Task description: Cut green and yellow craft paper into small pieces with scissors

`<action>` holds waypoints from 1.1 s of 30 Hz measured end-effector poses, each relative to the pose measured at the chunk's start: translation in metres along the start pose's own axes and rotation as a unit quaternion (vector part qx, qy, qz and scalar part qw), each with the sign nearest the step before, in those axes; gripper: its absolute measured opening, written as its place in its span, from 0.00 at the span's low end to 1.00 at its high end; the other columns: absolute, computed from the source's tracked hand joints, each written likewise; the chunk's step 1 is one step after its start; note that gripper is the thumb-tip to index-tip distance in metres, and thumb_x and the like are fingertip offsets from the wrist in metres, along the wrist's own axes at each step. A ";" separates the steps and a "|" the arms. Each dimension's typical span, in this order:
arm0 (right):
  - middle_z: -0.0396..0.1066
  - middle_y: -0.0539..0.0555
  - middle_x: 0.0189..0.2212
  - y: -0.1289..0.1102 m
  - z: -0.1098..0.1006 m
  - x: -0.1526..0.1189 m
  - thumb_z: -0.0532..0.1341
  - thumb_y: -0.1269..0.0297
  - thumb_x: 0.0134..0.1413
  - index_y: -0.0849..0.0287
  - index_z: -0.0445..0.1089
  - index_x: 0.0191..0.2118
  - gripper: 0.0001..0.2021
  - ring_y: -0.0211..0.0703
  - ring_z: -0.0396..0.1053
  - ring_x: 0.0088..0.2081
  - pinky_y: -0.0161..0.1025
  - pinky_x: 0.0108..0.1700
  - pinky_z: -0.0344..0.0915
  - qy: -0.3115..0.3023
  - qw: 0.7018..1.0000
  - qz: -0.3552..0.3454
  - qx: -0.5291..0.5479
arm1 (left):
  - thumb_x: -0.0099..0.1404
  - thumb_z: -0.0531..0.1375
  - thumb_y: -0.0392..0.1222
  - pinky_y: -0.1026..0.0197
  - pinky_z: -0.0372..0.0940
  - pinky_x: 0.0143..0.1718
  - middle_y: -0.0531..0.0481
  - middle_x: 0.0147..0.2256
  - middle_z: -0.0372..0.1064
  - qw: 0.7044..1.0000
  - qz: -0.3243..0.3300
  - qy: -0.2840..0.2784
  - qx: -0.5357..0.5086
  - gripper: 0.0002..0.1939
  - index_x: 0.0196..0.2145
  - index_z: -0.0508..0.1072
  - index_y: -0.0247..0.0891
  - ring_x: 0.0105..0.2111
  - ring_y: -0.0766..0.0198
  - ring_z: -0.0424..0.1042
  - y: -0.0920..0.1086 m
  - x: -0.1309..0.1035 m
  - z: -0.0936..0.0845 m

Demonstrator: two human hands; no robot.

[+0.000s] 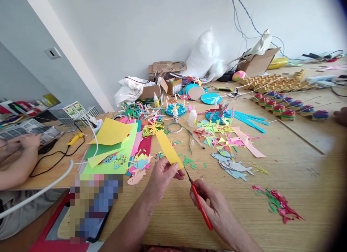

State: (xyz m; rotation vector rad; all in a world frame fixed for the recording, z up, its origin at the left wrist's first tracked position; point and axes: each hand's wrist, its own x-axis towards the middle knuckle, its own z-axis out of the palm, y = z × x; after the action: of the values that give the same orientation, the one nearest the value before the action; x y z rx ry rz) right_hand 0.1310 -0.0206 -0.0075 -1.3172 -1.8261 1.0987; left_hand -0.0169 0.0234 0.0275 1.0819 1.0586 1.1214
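My left hand (165, 174) pinches a yellow paper strip (168, 148) near its lower end, thumb on top. In my right hand (210, 197) is a pair of red-handled scissors (200, 205); the blades point up and left and meet the strip's lower corner. How far the blades are apart is too small to tell. Small green paper bits (187, 160) lie just beyond my hands. To their left are pink and blue paper fish (139, 165), and grey and blue paper fish (230, 165) lie to the right.
Coloured paper sheets (111, 132) are stacked at left. Glue bottles (192, 118) stand mid-table. Paper scraps (217, 131), red and green shreds (282, 205), a wooden stick (300, 136) and painted egg-carton pieces (287, 112) lie at right. Another person's hands (28, 141) rest at far left.
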 end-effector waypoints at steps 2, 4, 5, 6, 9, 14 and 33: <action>0.53 0.45 0.18 -0.002 0.000 0.002 0.46 0.56 0.56 0.57 0.53 0.23 0.14 0.35 0.53 0.21 0.32 0.24 0.50 -0.005 1.000 0.004 -0.002 | 0.52 0.58 0.42 0.64 0.66 0.25 0.52 0.21 0.66 1.000 -0.004 0.000 -0.003 0.08 0.27 0.67 0.33 0.23 0.68 0.67 -0.001 0.000 0.001; 0.53 0.45 0.18 -0.004 -0.001 0.003 0.46 0.56 0.56 0.57 0.53 0.23 0.14 0.35 0.53 0.21 0.32 0.23 0.50 -0.006 1.000 0.009 -0.003 | 0.53 0.58 0.41 0.64 0.67 0.25 0.53 0.21 0.66 1.000 -0.012 -0.004 -0.001 0.08 0.27 0.66 0.33 0.23 0.68 0.67 -0.002 0.001 0.001; 0.53 0.45 0.18 -0.005 -0.001 0.004 0.46 0.56 0.55 0.57 0.53 0.23 0.14 0.35 0.53 0.21 0.32 0.23 0.50 -0.006 1.000 0.011 -0.003 | 0.53 0.58 0.41 0.64 0.67 0.25 0.53 0.21 0.66 1.000 -0.016 -0.007 0.000 0.08 0.27 0.66 0.33 0.22 0.69 0.67 -0.002 0.001 0.002; 0.53 0.45 0.18 -0.006 -0.001 0.004 0.46 0.56 0.55 0.56 0.53 0.23 0.14 0.35 0.53 0.21 0.32 0.23 0.50 -0.005 1.000 0.013 -0.005 | 0.53 0.57 0.41 0.65 0.67 0.25 0.53 0.21 0.66 1.000 -0.019 -0.011 0.001 0.08 0.27 0.66 0.33 0.22 0.69 0.67 -0.003 0.001 0.002; 0.53 0.45 0.17 -0.008 -0.002 0.006 0.46 0.56 0.55 0.57 0.54 0.23 0.14 0.35 0.53 0.21 0.32 0.23 0.50 -0.005 1.000 0.014 -0.012 | 0.53 0.57 0.41 0.65 0.67 0.24 0.53 0.22 0.66 1.000 -0.020 -0.018 -0.003 0.08 0.28 0.67 0.32 0.22 0.69 0.68 -0.004 0.000 0.002; 0.54 0.45 0.17 -0.007 -0.001 0.008 0.46 0.57 0.55 0.57 0.54 0.23 0.13 0.35 0.53 0.20 0.32 0.22 0.50 0.004 1.000 0.010 -0.023 | 0.53 0.58 0.42 0.65 0.67 0.24 0.53 0.22 0.66 0.999 -0.026 -0.022 -0.004 0.09 0.28 0.67 0.32 0.23 0.68 0.68 -0.004 0.000 0.001; 0.51 0.44 0.16 -0.003 0.002 0.008 0.47 0.58 0.55 0.58 0.54 0.21 0.15 0.33 0.50 0.19 0.30 0.20 0.49 0.018 1.000 -0.005 -0.019 | 0.52 0.59 0.44 0.65 0.67 0.25 0.52 0.22 0.67 0.998 -0.039 -0.046 -0.016 0.10 0.27 0.68 0.32 0.22 0.68 0.68 -0.008 -0.001 -0.002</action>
State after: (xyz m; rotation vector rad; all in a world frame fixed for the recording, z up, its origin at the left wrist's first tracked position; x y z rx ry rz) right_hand 0.1253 -0.0137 -0.0058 -1.3407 -1.8336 1.0339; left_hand -0.0179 0.0222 0.0196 1.0485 1.0002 1.0135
